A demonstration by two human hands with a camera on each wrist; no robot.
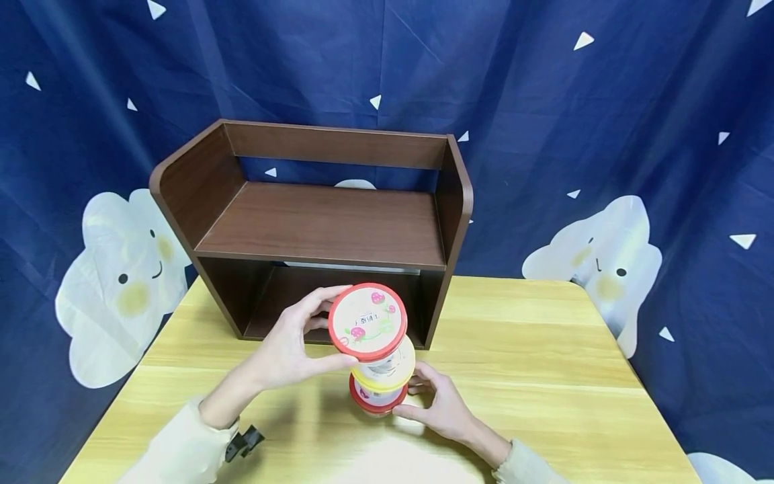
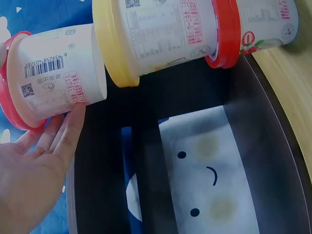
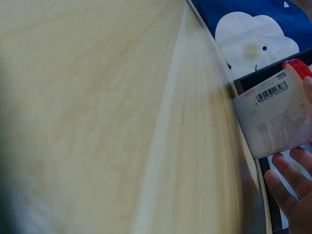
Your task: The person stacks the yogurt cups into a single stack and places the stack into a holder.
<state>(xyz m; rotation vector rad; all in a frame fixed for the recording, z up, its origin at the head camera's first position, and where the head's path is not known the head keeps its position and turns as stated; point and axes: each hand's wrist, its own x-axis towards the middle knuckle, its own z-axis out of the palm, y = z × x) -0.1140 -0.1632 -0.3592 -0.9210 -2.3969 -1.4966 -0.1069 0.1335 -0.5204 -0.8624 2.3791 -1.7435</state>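
Observation:
Three paper cups stand one above another in the head view. My left hand [image 1: 290,346] holds the top cup [image 1: 367,323] between thumb and fingers; its red-rimmed lid carries a strawberry print. Right under it is a cup with a yellow lid [image 1: 402,366], partly hidden. The lowest cup [image 1: 376,405], red-lidded too, rests on the table with my right hand [image 1: 444,410] gripping its side. In the left wrist view the top cup [image 2: 58,73] sits offset from the yellow-lidded cup [image 2: 161,34]. The right wrist view shows the lowest cup [image 3: 275,114] beside my fingers.
A dark brown two-tier shelf [image 1: 326,222] stands at the back left of the light wooden table [image 1: 544,376], close behind the cups. Blue curtain [image 1: 514,101] with cloud prints hangs behind and at both sides. A small black piece [image 1: 244,444] is at my left cuff.

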